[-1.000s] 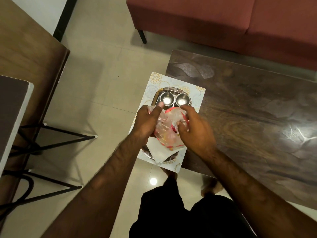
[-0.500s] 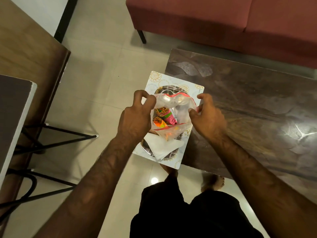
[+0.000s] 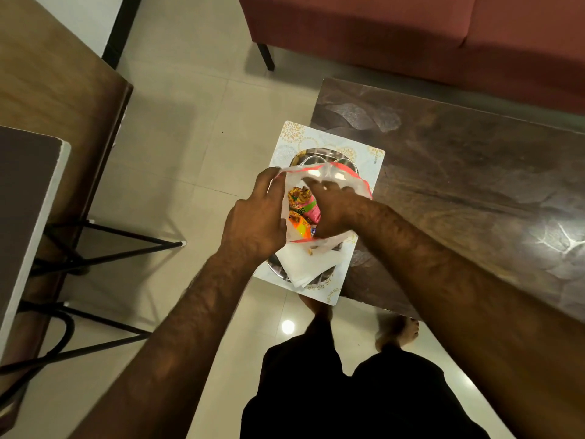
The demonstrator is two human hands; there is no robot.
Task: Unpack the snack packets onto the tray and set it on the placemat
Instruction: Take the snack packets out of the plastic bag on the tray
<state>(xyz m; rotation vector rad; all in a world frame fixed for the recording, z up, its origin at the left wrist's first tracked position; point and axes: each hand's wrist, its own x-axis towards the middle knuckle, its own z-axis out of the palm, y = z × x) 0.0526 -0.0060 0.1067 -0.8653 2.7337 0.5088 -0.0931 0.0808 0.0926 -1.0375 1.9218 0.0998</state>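
A clear plastic bag [image 3: 345, 177] with a red rim hangs open above a steel tray [image 3: 305, 155]. The tray rests on a pale patterned placemat [image 3: 368, 163] at the left end of a dark wooden table. My left hand [image 3: 256, 221] pinches the bag's left rim and holds it open. My right hand [image 3: 330, 207] is inside the bag, against the colourful snack packets [image 3: 300, 202]; its fingers are partly hidden, so its grasp is unclear. A white napkin [image 3: 307, 263] lies on the tray's near part, under the bag.
The dark table [image 3: 459, 191] stretches to the right, and the placemat overhangs its left edge. A red sofa [image 3: 411, 33] stands behind it. A wooden desk [image 3: 47, 90] and black metal legs [image 3: 104, 245] are at the left, over tiled floor. My feet are below the mat.
My right hand let go of the bag's right rim and went down inside the bag to the packets. My left hand still holds the left rim open.
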